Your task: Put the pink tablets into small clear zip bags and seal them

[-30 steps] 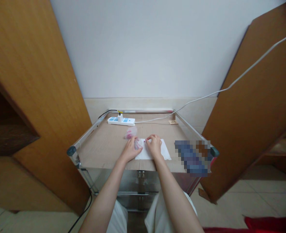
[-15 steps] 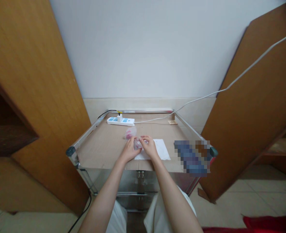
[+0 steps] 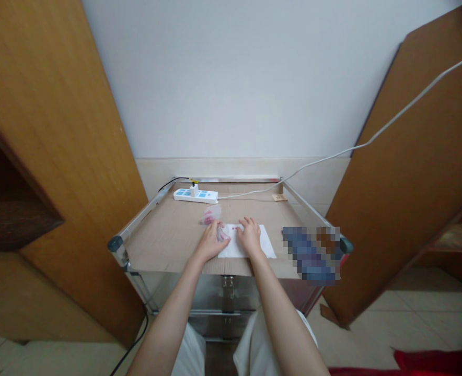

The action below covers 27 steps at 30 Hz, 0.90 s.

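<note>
While the left hand (image 3: 209, 243) stayed curled tight around the small clear plastic bag (image 3: 222, 233) with pink bits inside, the right hand (image 3: 250, 236) had let go of that bag. Half a second before, both hands pinched it together. At this moment the right hand lay open and flat on the white sheet of paper (image 3: 266, 247), with its fingers a little spread and nothing in them. So only one hand kept the bag, at the left edge of the paper, just above the top of the metal cart with the brown cardboard top (image 3: 164, 235). A few tiny pink dots (image 3: 235, 228) lay on the paper, just beside the right fingertips. They were too small to tell what they were.

A second clear bag of pink bits (image 3: 211, 213) sat a little farther back and had not moved. Behind it lay the long white power strip with blue sockets (image 3: 196, 195), with a small white plug (image 3: 194, 188) stuck in it. A thin grey cable (image 3: 333, 153) ran from the strip up to the right. A blurred blue and brown patch (image 3: 311, 251) hid whatever lay at the right side of the cart.

No words could be read anywhere. The power strip showed no name. A little tan tag (image 3: 279, 197) near the back rail had dark marks on it, but they were too tiny to make out.
</note>
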Each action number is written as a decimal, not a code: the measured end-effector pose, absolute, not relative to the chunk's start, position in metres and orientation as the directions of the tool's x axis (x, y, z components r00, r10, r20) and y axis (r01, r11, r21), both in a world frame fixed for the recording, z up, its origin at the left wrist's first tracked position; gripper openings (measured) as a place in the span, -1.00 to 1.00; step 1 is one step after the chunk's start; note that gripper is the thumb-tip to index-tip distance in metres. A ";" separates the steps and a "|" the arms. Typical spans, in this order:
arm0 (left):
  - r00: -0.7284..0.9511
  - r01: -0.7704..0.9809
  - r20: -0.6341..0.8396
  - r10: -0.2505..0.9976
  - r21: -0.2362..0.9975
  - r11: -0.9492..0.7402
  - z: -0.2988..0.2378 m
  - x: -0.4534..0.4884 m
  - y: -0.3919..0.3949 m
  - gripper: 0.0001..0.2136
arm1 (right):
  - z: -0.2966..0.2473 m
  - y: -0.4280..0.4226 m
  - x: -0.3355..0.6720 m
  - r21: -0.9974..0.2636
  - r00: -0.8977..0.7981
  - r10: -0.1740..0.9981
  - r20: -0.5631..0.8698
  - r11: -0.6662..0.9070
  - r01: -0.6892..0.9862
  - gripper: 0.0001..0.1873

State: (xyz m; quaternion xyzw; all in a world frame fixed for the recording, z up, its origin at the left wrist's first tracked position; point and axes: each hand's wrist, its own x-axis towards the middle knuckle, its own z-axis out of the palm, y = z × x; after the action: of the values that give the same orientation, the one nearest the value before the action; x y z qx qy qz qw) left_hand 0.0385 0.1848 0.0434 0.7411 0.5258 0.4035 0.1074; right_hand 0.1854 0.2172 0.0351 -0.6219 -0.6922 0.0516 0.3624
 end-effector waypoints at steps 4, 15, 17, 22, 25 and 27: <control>0.129 0.688 0.491 0.862 0.582 -0.434 0.043 0.038 0.184 -0.58 | 0.033 0.217 0.186 -0.459 -0.010 0.902 0.432 0.229 0.859 -0.73; 0.114 0.705 0.458 0.881 0.588 -0.397 0.046 0.039 0.184 -0.58 | 0.032 0.217 0.186 -0.461 0.044 0.887 0.460 0.196 0.865 -0.82; 0.114 0.701 0.464 0.879 0.589 -0.402 0.045 0.039 0.184 -0.58 | 0.034 0.217 0.186 -0.489 0.072 0.874 0.480 0.199 0.849 -0.83; 0.116 0.675 0.480 0.869 0.604 -0.424 0.042 0.039 0.185 -0.58 | 0.044 0.217 0.185 -0.650 0.105 0.817 0.567 0.365 0.666 -0.88; 0.122 0.675 0.479 0.869 0.602 -0.427 0.043 0.039 0.184 -0.58 | 0.050 0.214 0.181 -0.679 0.072 0.757 0.650 0.535 0.502 -0.87; 0.124 0.677 0.480 0.869 0.599 -0.427 0.044 0.040 0.183 -0.58 | 0.052 0.210 0.177 -0.674 0.045 0.735 0.676 0.593 0.441 -0.88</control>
State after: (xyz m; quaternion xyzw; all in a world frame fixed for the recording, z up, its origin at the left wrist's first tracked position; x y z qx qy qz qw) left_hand 0.0397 0.1835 0.0437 0.7403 0.5221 0.4068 0.1176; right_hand 0.1767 0.2103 0.0524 -0.4330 -0.6792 0.1271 0.5789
